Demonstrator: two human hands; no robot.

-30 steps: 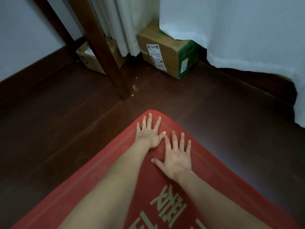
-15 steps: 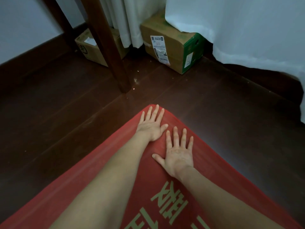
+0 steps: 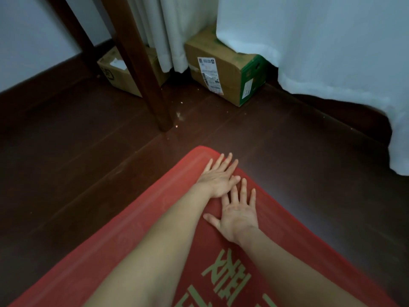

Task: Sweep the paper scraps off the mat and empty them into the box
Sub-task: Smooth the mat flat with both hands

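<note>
A red mat (image 3: 141, 220) with pale green characters lies on the dark floor, one corner pointing away from me. My left hand (image 3: 218, 177) lies flat on the mat close to that far corner, fingers straight and reaching its right edge. My right hand (image 3: 238, 214) lies flat just behind it, fingers spread. Neither hand holds anything. A few tiny pale scraps (image 3: 179, 115) dot the floor near a wooden leg. An open cardboard box (image 3: 115, 73) stands behind that leg by the wall. I see no scraps on the visible mat.
A dark wooden furniture leg (image 3: 143, 69) rises from the floor ahead of the mat corner. A closed cardboard box (image 3: 223, 69) with a shipping label sits under white curtains (image 3: 321, 47). Dark wooden floor surrounds the mat on both sides.
Both hands have slid forward along the mat toward its far corner, the left now reaching the right edge. The view has shifted closer to the boxes.
</note>
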